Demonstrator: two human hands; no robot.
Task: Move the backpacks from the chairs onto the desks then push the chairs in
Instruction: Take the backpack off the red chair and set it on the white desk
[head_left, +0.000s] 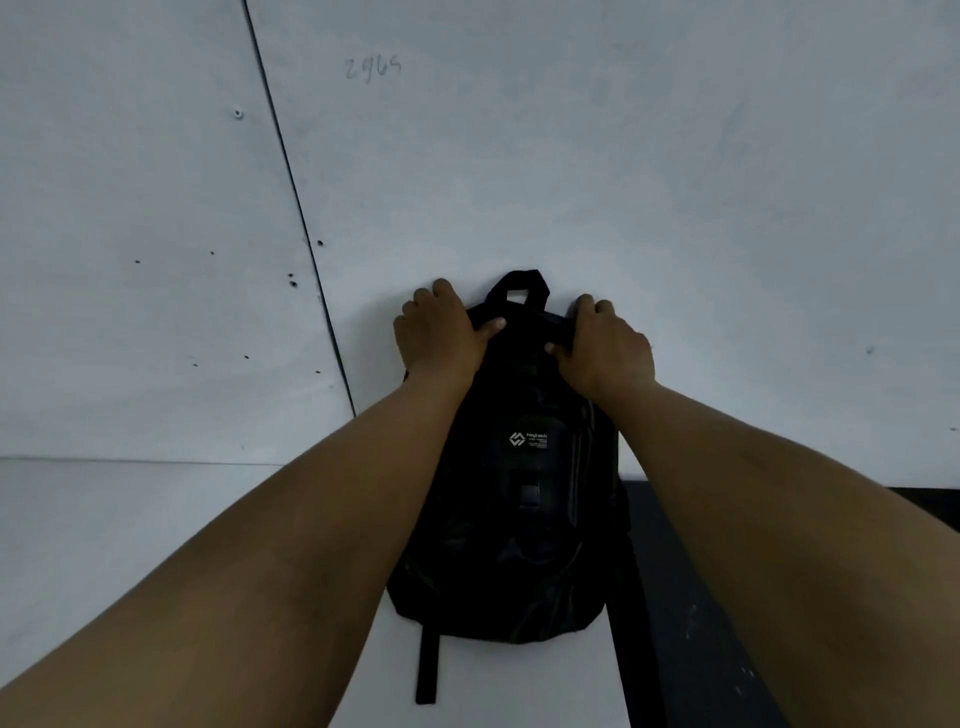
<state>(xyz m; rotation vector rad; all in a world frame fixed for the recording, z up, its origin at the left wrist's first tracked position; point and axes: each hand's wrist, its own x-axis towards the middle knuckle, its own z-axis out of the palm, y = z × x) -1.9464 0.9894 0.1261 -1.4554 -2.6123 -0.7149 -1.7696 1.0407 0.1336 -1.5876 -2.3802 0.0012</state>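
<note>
A black backpack (519, 509) with a small white logo stands upright on the white desk (197, 545), its back leaning against the grey-white wall behind it. My left hand (439, 332) grips the bag's top left shoulder, thumb on the front and fingers curled behind. On the top right shoulder my right hand (602, 348) grips the same way. The carry loop (524, 286) sticks up between my hands. One strap hangs down over the desk's front edge. No chair is in view.
A wall panel seam (296, 208) runs diagonally down to the desk at the left. Pencilled digits (373, 67) mark the wall above. Right of the desk lies a dark gap (691, 597) going down toward the floor.
</note>
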